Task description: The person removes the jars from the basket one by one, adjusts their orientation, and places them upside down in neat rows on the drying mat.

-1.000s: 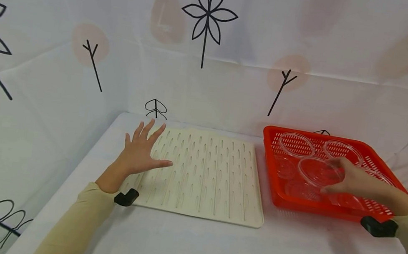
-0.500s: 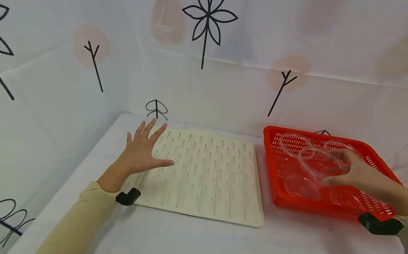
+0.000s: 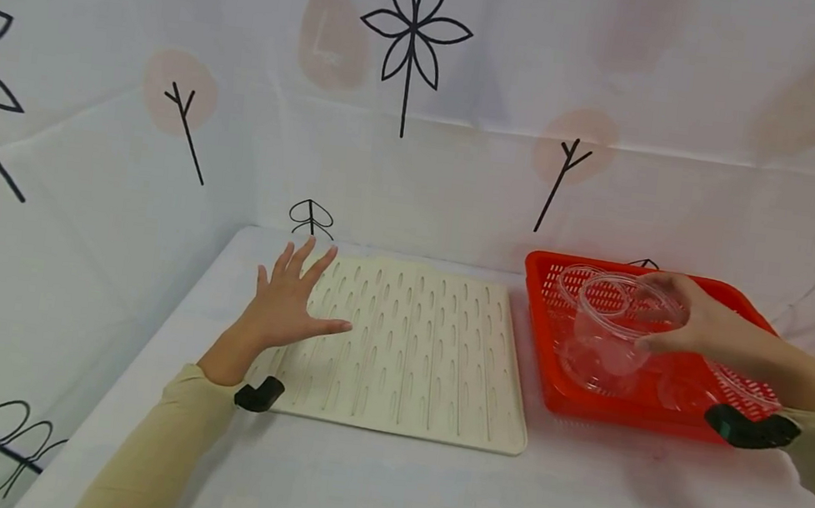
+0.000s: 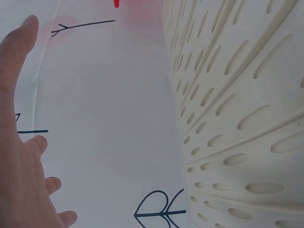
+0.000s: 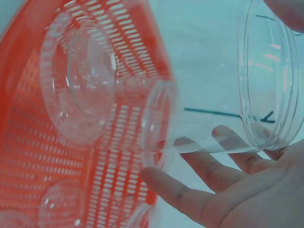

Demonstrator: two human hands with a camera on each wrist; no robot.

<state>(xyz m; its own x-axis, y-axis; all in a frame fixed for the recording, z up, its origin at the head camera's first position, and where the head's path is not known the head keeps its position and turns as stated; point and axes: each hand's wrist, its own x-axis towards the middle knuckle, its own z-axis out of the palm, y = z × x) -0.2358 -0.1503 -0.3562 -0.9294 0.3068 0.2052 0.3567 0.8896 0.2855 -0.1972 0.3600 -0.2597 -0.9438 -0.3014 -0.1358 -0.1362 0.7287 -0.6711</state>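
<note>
In the head view, my right hand (image 3: 694,320) grips a clear round plastic container (image 3: 591,329) near its rim, above the red basket. The right wrist view shows the container's clear body (image 5: 204,80), with my fingers (image 5: 180,192) along its side. More clear round containers (image 5: 78,80) stand in the basket below. My left hand (image 3: 281,307) hovers over the left part of a cream ridged mat (image 3: 403,354) with oval hollows, fingers spread and holding nothing. In the left wrist view its thumb and fingertips show at the left edge, apart from the mat (image 4: 237,118).
The red perforated basket (image 3: 616,410) stands at the right of the white-covered table (image 3: 365,492), beside the mat. A white cloth wall (image 3: 460,193) with plant drawings rises behind the table and along its left.
My right hand has lifted the clear container up from among the others in the basket, moving it back and slightly left. My left hand has barely moved.
</note>
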